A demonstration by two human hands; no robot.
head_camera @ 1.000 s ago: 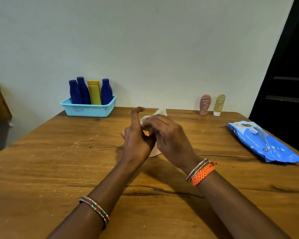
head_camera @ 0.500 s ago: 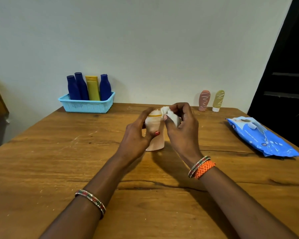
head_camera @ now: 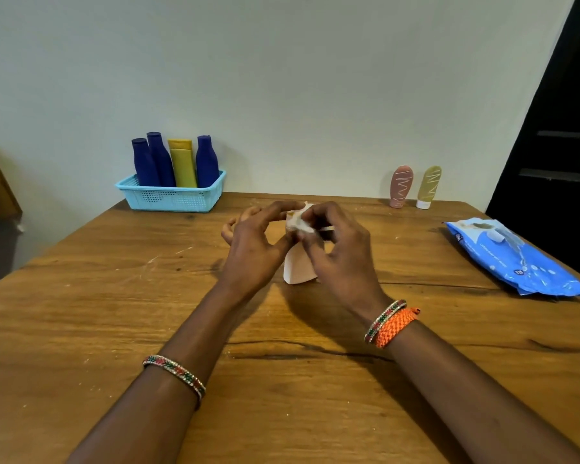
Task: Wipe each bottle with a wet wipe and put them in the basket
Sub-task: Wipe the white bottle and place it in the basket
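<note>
You had the pale peach bottle (head_camera: 298, 269) standing on the wooden table (head_camera: 81, 313), between your two hands, its wide base down and its top hidden behind your fingertips. Your right hand (head_camera: 340, 259) pinched a crumpled white wipe (head_camera: 298, 222) against the top of the bottle, thumb and forefinger curled around the wad. Your left hand (head_camera: 252, 252) curled around the bottle's left side, the thumb pressed to its front near the wipe and the other fingers bent around the far side; how firmly they gripped could not be told.

Beyond your left fingers, well apart at the far left edge of the table, stood the light blue basket (head_camera: 171, 197). It held three dark blue bottles (head_camera: 158, 160) and one yellow tube (head_camera: 181, 162), all upright and packed side by side, the yellow one between the second and third blue ones.

Beyond your right fingers, against the wall, a pink tube (head_camera: 401, 186) and an olive tube (head_camera: 428, 186) stood cap-down just beside each other, outside the basket. Further to the right of your right hand lay a blue pack of wipes (head_camera: 513, 256), flat on the table near its right edge.

You wore a beaded bracelet (head_camera: 175, 375) on your left wrist, and a beaded band with an orange woven band (head_camera: 395, 326) on your right.
</note>
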